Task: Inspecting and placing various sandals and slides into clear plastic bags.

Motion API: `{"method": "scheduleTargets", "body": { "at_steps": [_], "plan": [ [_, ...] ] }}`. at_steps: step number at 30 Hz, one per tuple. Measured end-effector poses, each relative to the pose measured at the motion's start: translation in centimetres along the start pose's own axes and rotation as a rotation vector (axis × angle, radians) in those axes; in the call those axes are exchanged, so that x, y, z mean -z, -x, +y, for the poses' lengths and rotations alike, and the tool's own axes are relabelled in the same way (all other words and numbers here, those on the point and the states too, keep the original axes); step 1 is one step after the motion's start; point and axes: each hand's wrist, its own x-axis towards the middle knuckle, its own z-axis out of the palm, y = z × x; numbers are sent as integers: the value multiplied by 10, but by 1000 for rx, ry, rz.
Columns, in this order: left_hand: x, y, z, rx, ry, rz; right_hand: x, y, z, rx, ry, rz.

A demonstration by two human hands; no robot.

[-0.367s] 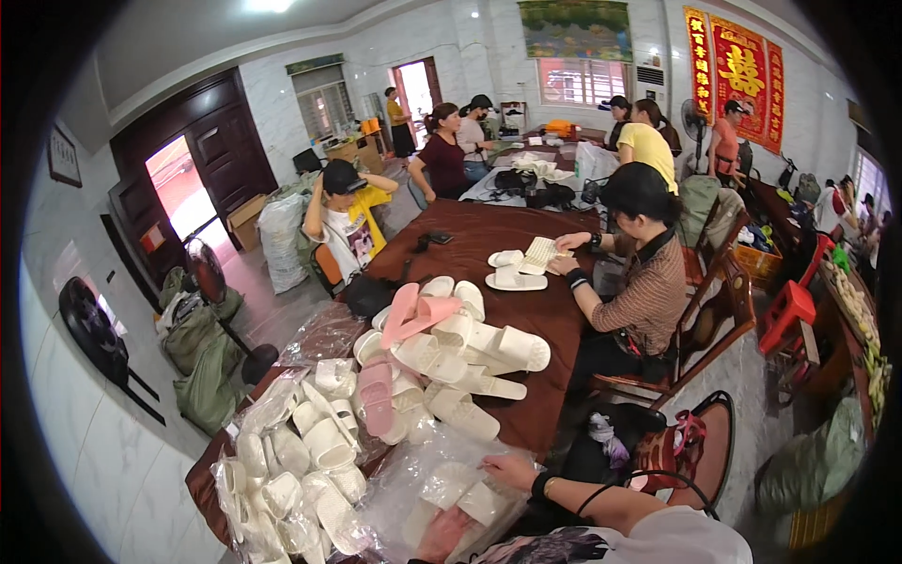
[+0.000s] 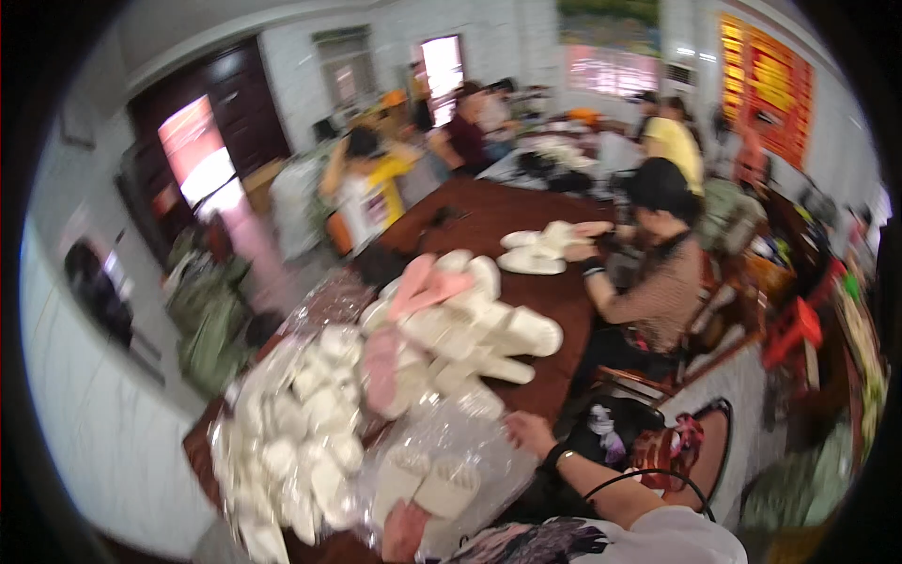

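Observation:
A pair of white slide slippers [image 2: 443, 487] lies close in front of me within a clear plastic bag [image 2: 503, 462]. At the slippers' near end, my left hand [image 2: 405, 528] is closed on them. My right hand [image 2: 532, 434] pinches the far right edge of the bag. Motion blur smears the fingers of both hands. Just beyond the bag is a loose heap of white slippers [image 2: 531, 334], with a few pink slippers [image 2: 434, 291] among them. To the left, several bagged white slippers [image 2: 315, 414] are piled up.
A dark red cloth covers the table [image 2: 470, 216]. Across it at the right, a co-worker [image 2: 648, 254] in a black cap handles white slippers [image 2: 534, 260]. Another person [image 2: 366, 188] sits at the far left side. A chair [image 2: 709, 451] with a red bag stands right of me.
The view has shifted and blurred. The slippers in the bag now lie flatter with their straps toward the far end. My right hand has moved up and right with the bag's edge.

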Motion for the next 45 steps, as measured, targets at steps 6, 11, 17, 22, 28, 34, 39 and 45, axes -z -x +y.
{"method": "scheduleTargets", "body": {
  "at_steps": [6, 11, 17, 22, 28, 34, 39, 45],
  "plan": [
    [7, 13, -2, -136, -228, 75, 45, -24, 36, -62, -265, -217],
    [-34, 59, -14, -338, -124, 262, -93, -82, 22, 58, -35, -621],
    [-51, 164, -64, -701, -55, 717, -248, -84, 80, -33, 58, -1210],
    [-68, 216, -118, -745, -54, 1044, -281, -65, 88, -88, 79, -1348],
    [-73, 227, -126, -773, 4, 1081, -278, -56, 85, -130, 82, -1357],
    [-77, 204, -111, -726, -179, 986, -287, -43, 77, -162, 62, -1357],
    [-85, 193, -117, -712, -129, 937, -295, -27, 76, -201, 51, -1370],
    [-85, 189, -114, -650, -212, 906, -276, -19, 77, -252, 21, -1266]
  ]
}}
